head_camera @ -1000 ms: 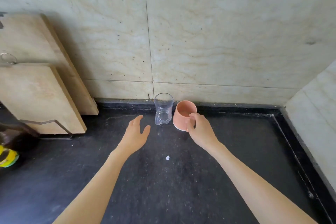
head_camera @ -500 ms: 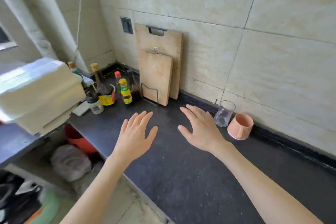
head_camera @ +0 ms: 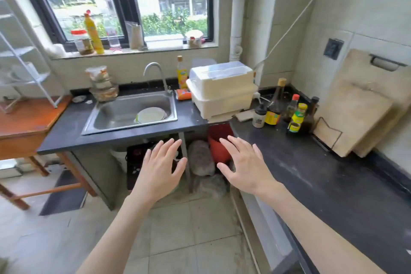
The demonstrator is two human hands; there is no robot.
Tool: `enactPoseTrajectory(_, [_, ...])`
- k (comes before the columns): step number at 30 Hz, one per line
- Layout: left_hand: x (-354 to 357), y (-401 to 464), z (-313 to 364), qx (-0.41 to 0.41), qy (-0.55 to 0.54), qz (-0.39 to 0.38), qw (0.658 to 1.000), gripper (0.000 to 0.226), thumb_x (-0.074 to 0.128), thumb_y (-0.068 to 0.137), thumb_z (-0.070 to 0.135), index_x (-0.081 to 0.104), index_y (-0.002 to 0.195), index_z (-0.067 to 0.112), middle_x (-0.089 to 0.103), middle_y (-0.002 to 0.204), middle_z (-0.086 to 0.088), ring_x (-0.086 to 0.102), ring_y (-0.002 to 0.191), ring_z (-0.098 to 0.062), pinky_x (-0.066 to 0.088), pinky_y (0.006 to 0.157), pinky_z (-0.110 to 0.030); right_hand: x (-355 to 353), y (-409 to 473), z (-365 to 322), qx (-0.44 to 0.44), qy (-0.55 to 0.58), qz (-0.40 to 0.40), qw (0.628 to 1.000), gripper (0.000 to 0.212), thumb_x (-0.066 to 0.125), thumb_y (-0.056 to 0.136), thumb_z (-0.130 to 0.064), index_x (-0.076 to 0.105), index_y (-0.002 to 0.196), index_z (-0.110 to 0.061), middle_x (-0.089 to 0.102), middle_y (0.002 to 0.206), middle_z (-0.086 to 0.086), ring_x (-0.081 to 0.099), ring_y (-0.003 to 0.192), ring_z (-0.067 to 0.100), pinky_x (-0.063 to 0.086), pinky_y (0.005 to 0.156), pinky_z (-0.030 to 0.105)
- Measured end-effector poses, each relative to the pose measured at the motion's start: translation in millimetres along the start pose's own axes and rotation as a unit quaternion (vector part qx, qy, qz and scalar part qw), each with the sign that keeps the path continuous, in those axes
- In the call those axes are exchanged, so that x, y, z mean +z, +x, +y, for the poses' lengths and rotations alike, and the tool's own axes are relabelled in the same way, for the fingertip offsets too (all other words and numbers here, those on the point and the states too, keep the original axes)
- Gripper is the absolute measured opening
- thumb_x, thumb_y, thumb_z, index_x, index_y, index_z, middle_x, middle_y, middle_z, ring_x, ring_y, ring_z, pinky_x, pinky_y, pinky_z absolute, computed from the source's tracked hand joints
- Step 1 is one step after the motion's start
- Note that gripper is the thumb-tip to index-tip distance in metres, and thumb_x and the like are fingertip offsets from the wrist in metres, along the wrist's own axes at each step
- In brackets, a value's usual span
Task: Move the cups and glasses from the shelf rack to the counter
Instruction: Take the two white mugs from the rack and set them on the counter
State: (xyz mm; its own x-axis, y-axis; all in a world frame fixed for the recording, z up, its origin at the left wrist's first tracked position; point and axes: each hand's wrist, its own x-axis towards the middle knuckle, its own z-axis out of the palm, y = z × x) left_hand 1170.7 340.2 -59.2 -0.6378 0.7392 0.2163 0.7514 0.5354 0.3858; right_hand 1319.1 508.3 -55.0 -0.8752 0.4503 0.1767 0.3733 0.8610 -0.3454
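Note:
My left hand [head_camera: 160, 168] and my right hand [head_camera: 244, 162] float side by side in mid-air, palms down, fingers spread, holding nothing. They hang over the floor in front of the inner corner of the black counter [head_camera: 322, 176]. A white wire shelf rack [head_camera: 24, 60] stands on a wooden table [head_camera: 26, 122] at the far left; blurred pale dishes sit on its lower shelf. The clear glass mug and the pink cup are out of view.
A steel sink [head_camera: 131, 113] holds a white plate. A white lidded dish box [head_camera: 222, 89] sits on the counter corner. Sauce bottles [head_camera: 287, 111] and two wooden cutting boards [head_camera: 360, 113] stand against the right wall. Jars and a yellow bottle line the windowsill.
My right hand let go of the pink cup beside the glass mug at the wall. My view has swung left from that corner toward the sink and window, both hands empty and spread.

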Motion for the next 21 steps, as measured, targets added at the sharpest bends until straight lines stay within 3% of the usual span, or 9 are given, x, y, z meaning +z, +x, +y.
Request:
enactPoseTrajectory(11, [-121,-114,-253,-0.194,0.033,0.037,0.98,0.054,0.035,0.094,0.044,0.02,0.145,0.03,0.021,0.156,0.004,0.01,0.145,-0.019,0.008,0.116,-0.043,113,81,-263,-0.162,0.022,-0.061,0.985,0.065,0.047,0.088,-0.046,0.02,0.145,-0.031,0.023,0.154,-0.002,0.015,0.142,0.017,0.011,0.116,0.05])
enactPoseTrajectory(21, [-183,-116,-393,-0.257,0.022,0.061,0.964,0.055,0.031,0.094,0.042,0.019,0.145,0.024,0.021,0.155,0.001,0.012,0.144,-0.019,0.015,0.116,-0.046,188,180,-408,-0.246,0.018,-0.073,0.966,0.063,0.046,0.089,-0.046,0.02,0.144,-0.03,0.025,0.152,-0.002,0.019,0.141,0.02,0.016,0.114,0.053])
